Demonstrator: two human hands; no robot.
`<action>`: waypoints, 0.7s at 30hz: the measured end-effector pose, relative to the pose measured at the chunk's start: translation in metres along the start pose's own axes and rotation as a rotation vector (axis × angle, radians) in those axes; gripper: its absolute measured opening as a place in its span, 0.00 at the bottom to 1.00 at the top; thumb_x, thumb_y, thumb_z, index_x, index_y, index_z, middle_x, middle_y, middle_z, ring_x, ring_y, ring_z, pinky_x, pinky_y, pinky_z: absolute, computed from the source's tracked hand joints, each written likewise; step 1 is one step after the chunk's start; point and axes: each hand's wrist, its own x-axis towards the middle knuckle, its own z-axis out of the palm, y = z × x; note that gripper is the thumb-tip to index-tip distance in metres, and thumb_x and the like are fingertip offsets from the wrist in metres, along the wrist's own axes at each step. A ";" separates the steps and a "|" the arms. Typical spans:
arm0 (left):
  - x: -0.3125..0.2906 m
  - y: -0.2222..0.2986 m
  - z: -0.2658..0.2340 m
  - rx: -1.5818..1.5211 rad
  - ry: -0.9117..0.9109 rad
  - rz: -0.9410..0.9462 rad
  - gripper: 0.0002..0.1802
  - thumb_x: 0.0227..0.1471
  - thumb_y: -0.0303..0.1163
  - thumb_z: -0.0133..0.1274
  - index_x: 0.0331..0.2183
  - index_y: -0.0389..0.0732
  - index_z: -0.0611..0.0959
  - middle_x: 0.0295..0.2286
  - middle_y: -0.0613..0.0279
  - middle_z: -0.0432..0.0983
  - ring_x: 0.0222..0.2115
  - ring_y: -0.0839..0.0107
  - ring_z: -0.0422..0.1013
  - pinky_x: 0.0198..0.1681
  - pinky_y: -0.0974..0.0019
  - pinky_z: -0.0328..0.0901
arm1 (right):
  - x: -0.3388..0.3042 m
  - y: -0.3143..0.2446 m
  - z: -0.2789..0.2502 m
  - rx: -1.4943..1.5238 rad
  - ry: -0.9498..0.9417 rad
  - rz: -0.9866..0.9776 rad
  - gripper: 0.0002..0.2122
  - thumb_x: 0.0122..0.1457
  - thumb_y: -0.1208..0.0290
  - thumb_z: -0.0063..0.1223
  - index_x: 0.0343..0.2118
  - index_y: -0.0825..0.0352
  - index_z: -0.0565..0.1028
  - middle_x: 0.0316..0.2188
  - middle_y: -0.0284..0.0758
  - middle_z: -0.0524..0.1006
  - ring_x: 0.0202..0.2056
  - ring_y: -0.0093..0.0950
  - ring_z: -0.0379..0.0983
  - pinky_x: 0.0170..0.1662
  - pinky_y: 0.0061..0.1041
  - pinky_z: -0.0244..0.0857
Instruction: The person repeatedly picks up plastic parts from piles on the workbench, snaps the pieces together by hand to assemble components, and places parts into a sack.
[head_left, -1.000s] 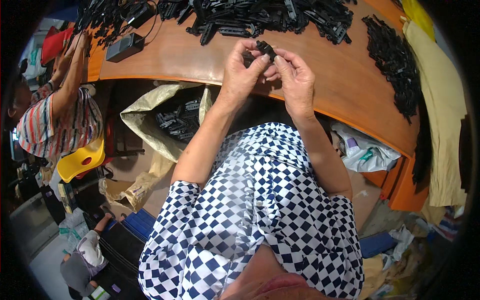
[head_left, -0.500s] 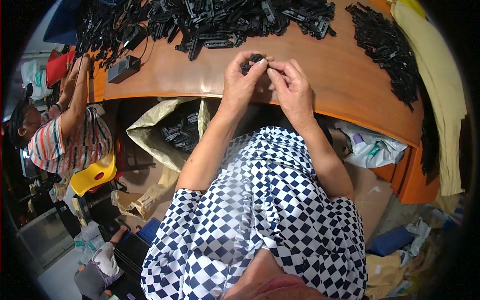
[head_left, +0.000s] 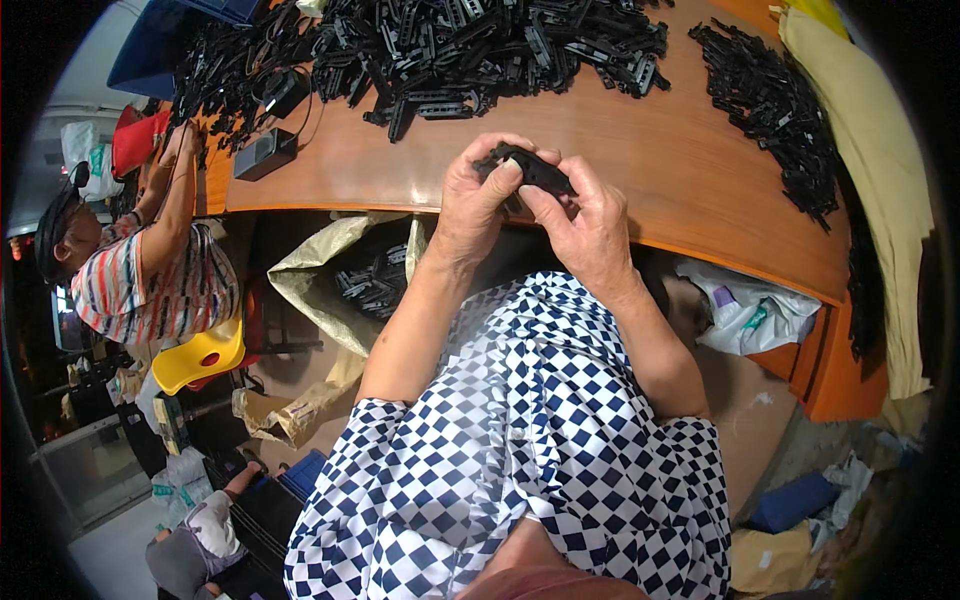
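Observation:
Between my two hands, just over the table's near edge, is a small elongated black plastic part (head_left: 543,176). My left hand (head_left: 478,190) grips its left end, thumb on top and fingers curled behind. Thumb and fingers of my right hand (head_left: 582,208) pinch its right end. The fingers partly cover the piece, so its full shape is hidden. Beyond my hands, a big heap of similar black plastic parts (head_left: 450,60) covers the far side of the brown wooden table (head_left: 370,165).
Another pile of black parts (head_left: 775,115) lies at the right. A dark grey box (head_left: 265,146) stands at the left. Below the table edge hangs an open woven sack (head_left: 310,290) holding more parts. A person in a striped shirt (head_left: 165,280) works at far left, near a yellow chair (head_left: 200,358).
The black part now shows stretched between both hands; before, my fingers mostly hid it. Both hands sit slightly lower in view, and the whole scene has shifted down a little.

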 end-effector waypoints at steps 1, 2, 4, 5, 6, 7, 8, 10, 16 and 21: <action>-0.001 -0.003 -0.002 -0.014 -0.004 0.002 0.14 0.51 0.31 0.56 0.39 0.36 0.75 0.37 0.52 0.76 0.37 0.68 0.73 0.42 0.66 0.69 | -0.001 0.001 0.000 0.000 -0.002 0.002 0.13 0.52 0.71 0.58 0.38 0.72 0.71 0.24 0.40 0.77 0.25 0.27 0.76 0.27 0.24 0.68; -0.001 -0.005 -0.003 -0.029 -0.007 0.005 0.13 0.51 0.31 0.56 0.38 0.36 0.75 0.37 0.52 0.76 0.36 0.68 0.73 0.42 0.66 0.69 | -0.002 0.003 0.001 0.010 0.008 -0.004 0.13 0.52 0.71 0.58 0.38 0.72 0.71 0.24 0.40 0.77 0.25 0.28 0.76 0.27 0.25 0.68; -0.004 -0.008 -0.004 -0.058 0.007 -0.002 0.14 0.51 0.31 0.56 0.39 0.37 0.75 0.37 0.51 0.76 0.36 0.68 0.73 0.42 0.67 0.70 | -0.004 0.009 0.004 0.016 0.010 -0.011 0.13 0.52 0.71 0.58 0.37 0.72 0.71 0.25 0.40 0.77 0.26 0.29 0.77 0.27 0.26 0.68; -0.005 -0.009 -0.005 -0.083 0.018 -0.010 0.14 0.51 0.31 0.56 0.39 0.37 0.75 0.37 0.51 0.76 0.36 0.68 0.73 0.41 0.67 0.70 | -0.006 0.013 0.006 -0.002 0.006 -0.022 0.12 0.53 0.71 0.58 0.37 0.72 0.71 0.25 0.41 0.77 0.26 0.30 0.77 0.27 0.26 0.68; -0.006 -0.010 -0.005 -0.085 0.021 -0.013 0.14 0.51 0.31 0.56 0.39 0.37 0.75 0.37 0.51 0.76 0.36 0.68 0.73 0.41 0.67 0.70 | -0.007 0.015 0.006 -0.018 0.006 -0.030 0.12 0.53 0.72 0.57 0.37 0.72 0.71 0.25 0.41 0.76 0.26 0.31 0.77 0.28 0.26 0.68; -0.008 -0.010 -0.005 -0.090 0.019 -0.025 0.14 0.51 0.32 0.56 0.39 0.37 0.75 0.37 0.51 0.76 0.36 0.69 0.73 0.39 0.69 0.70 | -0.008 0.015 0.006 -0.019 0.003 -0.026 0.12 0.53 0.72 0.57 0.37 0.72 0.71 0.25 0.41 0.76 0.26 0.31 0.77 0.28 0.26 0.68; -0.009 -0.009 -0.006 -0.095 0.017 -0.036 0.14 0.51 0.32 0.56 0.39 0.38 0.75 0.37 0.51 0.76 0.36 0.69 0.73 0.38 0.70 0.69 | -0.008 0.015 0.006 0.004 -0.008 -0.011 0.11 0.53 0.72 0.57 0.37 0.72 0.71 0.25 0.42 0.76 0.27 0.33 0.77 0.28 0.27 0.69; -0.010 -0.007 -0.008 -0.110 0.013 -0.051 0.14 0.51 0.32 0.56 0.39 0.39 0.75 0.38 0.52 0.76 0.36 0.69 0.73 0.36 0.71 0.69 | -0.009 0.012 0.008 0.023 -0.026 0.007 0.11 0.54 0.72 0.56 0.37 0.72 0.71 0.26 0.43 0.76 0.27 0.35 0.77 0.29 0.28 0.69; -0.015 -0.009 -0.012 -0.122 0.023 -0.051 0.15 0.50 0.33 0.57 0.40 0.39 0.75 0.37 0.52 0.77 0.36 0.70 0.73 0.33 0.75 0.68 | -0.008 0.006 0.010 0.097 -0.052 0.065 0.11 0.54 0.72 0.56 0.37 0.72 0.71 0.28 0.44 0.76 0.27 0.39 0.76 0.29 0.29 0.68; -0.015 -0.009 -0.011 -0.116 0.010 0.020 0.17 0.50 0.35 0.57 0.41 0.39 0.74 0.35 0.52 0.77 0.34 0.72 0.73 0.33 0.76 0.67 | -0.008 0.006 0.010 -0.162 0.017 -0.234 0.09 0.52 0.74 0.56 0.34 0.70 0.71 0.23 0.41 0.75 0.25 0.39 0.75 0.27 0.30 0.67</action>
